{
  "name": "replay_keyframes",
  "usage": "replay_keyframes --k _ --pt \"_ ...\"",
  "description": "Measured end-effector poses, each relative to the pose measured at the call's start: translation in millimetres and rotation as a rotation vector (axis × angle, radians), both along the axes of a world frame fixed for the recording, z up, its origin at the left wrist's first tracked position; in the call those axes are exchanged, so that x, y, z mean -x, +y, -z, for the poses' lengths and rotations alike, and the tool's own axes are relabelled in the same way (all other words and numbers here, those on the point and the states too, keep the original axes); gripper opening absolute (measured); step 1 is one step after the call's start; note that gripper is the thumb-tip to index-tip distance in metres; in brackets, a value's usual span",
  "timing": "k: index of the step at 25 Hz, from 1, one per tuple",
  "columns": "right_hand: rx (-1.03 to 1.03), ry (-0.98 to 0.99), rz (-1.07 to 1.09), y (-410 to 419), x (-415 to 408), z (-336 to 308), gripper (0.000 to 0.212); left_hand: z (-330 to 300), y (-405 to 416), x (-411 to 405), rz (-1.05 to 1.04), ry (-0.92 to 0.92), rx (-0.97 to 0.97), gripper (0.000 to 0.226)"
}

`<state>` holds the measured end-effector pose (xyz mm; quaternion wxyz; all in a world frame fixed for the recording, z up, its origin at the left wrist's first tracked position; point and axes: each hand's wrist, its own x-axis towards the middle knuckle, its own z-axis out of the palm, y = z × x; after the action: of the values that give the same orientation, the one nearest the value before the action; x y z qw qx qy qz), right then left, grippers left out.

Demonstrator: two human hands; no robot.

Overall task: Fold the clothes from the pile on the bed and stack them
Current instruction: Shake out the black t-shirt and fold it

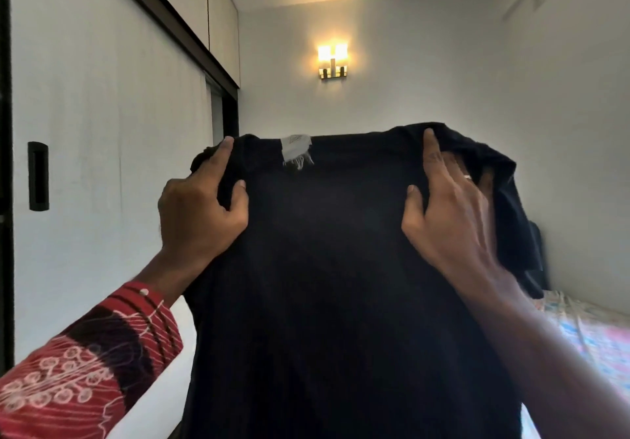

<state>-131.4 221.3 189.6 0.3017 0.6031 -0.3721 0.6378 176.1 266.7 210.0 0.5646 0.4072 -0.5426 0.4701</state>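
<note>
A black T-shirt (327, 285) hangs in the air in front of me, neck edge up, with a grey label (296, 150) near its collar. My left hand (201, 213) grips the shirt's left shoulder, thumb in front and forefinger stretched along the top edge. My right hand (450, 213) holds the right shoulder, thumb pressed on the front; its fingers look blurred, and a ring shows on one. The right sleeve droops behind that hand. The shirt hides the clothes pile and most of the bed.
A bed with a pale floral sheet (586, 333) shows at the lower right. White wardrobe doors (102, 166) with a dark handle run along the left. A lit wall lamp (332, 61) is on the far wall.
</note>
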Motion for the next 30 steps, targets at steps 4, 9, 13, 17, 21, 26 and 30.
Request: replay_keyframes --k 4,9,13,17,21,26,30 --pt "-0.062 0.054 -0.002 -26.6 15.4 10.0 0.073 15.0 -39.8 2.2 0.058 0.063 -0.15 0.059" --pt "-0.326 0.146 0.077 -106.0 24.4 165.1 0.073 170.3 -125.3 -0.8 0.085 -0.063 -0.491 0.066" --pt "-0.584 0.287 0.129 -157.2 31.3 322.2 0.072 332.8 -178.5 -0.1 0.136 -0.046 -0.821 0.077" --pt "-0.706 0.38 0.124 -192.1 43.7 401.6 0.068 418.5 -208.5 -9.6 0.093 -0.108 -1.043 0.087" --pt "-0.89 0.377 0.145 -252.3 33.3 408.1 0.069 435.0 -268.1 -16.5 0.078 -0.037 -1.184 0.09" --pt "-1.826 0.338 0.162 -344.0 44.8 435.9 0.09 457.0 -350.8 -11.4 0.207 0.242 -1.974 0.074" --pt "-1.8 0.189 0.024 -355.2 51.7 472.9 0.1 490.5 -358.6 -21.0 0.192 0.254 -1.929 0.063"
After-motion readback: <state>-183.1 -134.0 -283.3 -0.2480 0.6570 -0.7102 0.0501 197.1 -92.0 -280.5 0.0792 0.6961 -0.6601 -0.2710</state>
